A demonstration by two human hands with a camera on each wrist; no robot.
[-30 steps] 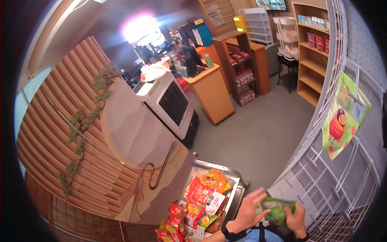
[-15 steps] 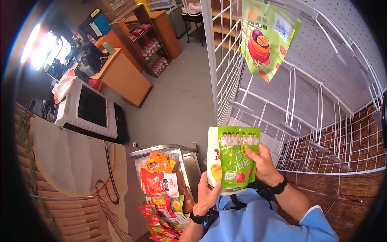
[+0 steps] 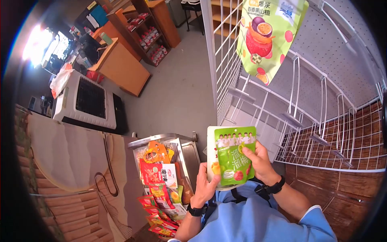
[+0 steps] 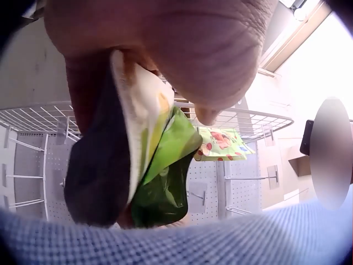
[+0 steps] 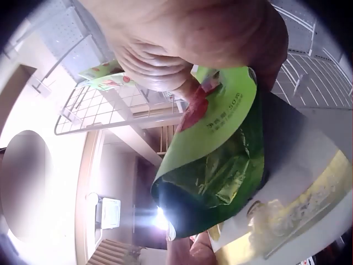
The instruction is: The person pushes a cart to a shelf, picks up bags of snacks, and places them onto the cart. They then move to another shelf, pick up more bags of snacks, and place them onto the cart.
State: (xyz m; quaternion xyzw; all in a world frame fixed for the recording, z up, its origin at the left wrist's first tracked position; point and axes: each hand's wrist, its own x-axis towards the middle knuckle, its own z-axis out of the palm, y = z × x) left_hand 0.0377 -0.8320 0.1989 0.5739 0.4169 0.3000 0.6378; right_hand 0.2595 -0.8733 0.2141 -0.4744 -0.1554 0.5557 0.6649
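Note:
In the head view, a green snack pouch (image 3: 238, 155) with a row of small figures along its top lies over a white pouch (image 3: 212, 141), both held upright in front of the blue shirt. My right hand (image 3: 261, 163) pinches the green pouch at its right edge, thumb across the front. From the lower left, my left hand (image 3: 204, 181) grips the white pouch, its thumb reaching the green pouch's edge. The left wrist view shows the white pouch (image 4: 149, 105) and the green pouch (image 4: 165, 182) side by side below the hand.
A light-green fruit pouch (image 3: 266, 38) hangs from the white wire rack (image 3: 290, 105) at right. Left of my hands, a metal cart (image 3: 187, 155) carries several red and orange snack packets (image 3: 159, 173). An air cooler (image 3: 90, 99) and wooden counter (image 3: 121, 66) stand farther left.
The head view has swung right toward the rack. My left hand, spread beside the green pouch at first, now grips the white pouch behind it. Both pouches have barely shifted during the last half second.

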